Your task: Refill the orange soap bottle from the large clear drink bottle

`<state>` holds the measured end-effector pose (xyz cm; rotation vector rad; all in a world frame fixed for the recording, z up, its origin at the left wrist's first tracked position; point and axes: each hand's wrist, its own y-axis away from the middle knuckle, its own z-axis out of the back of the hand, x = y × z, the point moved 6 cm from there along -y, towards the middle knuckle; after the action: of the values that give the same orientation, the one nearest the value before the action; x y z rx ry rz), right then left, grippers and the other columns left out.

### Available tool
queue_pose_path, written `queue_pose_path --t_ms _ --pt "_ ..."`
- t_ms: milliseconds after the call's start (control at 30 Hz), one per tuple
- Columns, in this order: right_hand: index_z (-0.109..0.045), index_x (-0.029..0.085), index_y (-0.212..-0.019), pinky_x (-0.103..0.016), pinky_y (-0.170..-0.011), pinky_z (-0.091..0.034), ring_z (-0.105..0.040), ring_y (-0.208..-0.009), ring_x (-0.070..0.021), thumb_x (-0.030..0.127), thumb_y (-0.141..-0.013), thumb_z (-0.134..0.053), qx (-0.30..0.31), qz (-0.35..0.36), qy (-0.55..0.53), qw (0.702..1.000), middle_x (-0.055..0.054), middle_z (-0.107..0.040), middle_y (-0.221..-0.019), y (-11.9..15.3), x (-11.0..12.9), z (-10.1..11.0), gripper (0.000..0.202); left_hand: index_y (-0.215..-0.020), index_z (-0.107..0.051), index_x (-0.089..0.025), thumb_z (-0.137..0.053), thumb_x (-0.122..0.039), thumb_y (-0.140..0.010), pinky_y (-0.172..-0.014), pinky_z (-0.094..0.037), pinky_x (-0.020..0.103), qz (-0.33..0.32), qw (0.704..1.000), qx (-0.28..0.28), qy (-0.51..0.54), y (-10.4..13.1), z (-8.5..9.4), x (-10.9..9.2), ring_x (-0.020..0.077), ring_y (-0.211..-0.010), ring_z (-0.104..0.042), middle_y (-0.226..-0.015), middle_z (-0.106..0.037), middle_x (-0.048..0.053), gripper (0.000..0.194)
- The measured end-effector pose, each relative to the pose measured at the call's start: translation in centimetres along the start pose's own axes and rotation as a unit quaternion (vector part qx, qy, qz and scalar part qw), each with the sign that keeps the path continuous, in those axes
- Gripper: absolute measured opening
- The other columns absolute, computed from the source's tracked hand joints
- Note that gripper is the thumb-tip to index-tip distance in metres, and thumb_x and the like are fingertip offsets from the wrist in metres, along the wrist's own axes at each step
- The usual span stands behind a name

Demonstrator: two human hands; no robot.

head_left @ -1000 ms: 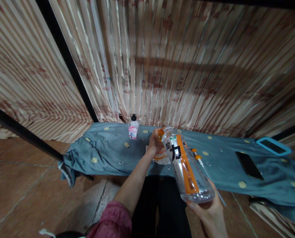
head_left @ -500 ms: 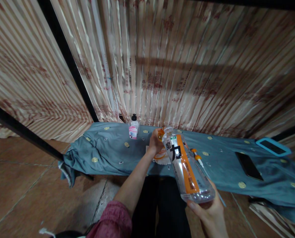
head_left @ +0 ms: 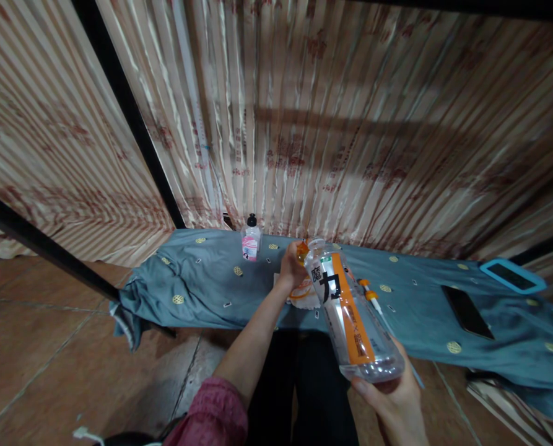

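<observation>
- Right hand: cups the base of the clear bottle, fingers wrapped beneath it; bottle tilted, neck toward the blue cloth.
- Left hand: closed on the orange cap just beside the bottle mouth, which looks uncapped.
- Change over the last 1 s: almost none; both hands and bottle keep their pose, so the capping work appears paused.
- Surroundings: 1 small pump bottle, an orange-tipped pen, a dark phone.

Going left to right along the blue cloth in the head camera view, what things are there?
Small bottle with black cap → left hand at the orange cap → big clear bottle held by the right hand → black phone → blue-framed device.
</observation>
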<state>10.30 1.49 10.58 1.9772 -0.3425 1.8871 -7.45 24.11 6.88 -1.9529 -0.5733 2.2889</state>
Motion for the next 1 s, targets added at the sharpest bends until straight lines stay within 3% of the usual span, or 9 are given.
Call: queue_pose_path --t_ms 333,1000 --pt "-0.051 0.016 -0.129 -0.033 -0.088 -0.052 -0.066 -0.102 -0.0258 0.039 -0.044 -0.090 -0.003 -0.002 -0.002 1.000 -0.010 -0.071 -0.114 -0.1 -0.1 0.1 0.097 -0.101 -0.062 -0.020 -0.081 -0.024 -0.069 -0.089 -0.053 0.036 -0.005 1.000 -0.002 -0.005 0.1 0.3 -0.4 0.0223 -0.097 -0.068 -0.101 -0.072 0.006 0.037" --pt "-0.050 0.018 -0.127 -0.035 -0.090 -0.051 -0.062 -0.105 -0.0268 0.040 -0.042 -0.089 -0.007 -0.003 0.002 1.000 -0.012 -0.065 -0.118 -0.1 -0.1 0.1 0.096 -0.104 -0.063 -0.020 -0.082 -0.027 -0.068 -0.089 -0.052 0.035 0.009 1.000 -0.003 0.017 0.1 0.0 0.5 0.0227 -0.098 -0.067 -0.099 -0.072 0.006 0.041"
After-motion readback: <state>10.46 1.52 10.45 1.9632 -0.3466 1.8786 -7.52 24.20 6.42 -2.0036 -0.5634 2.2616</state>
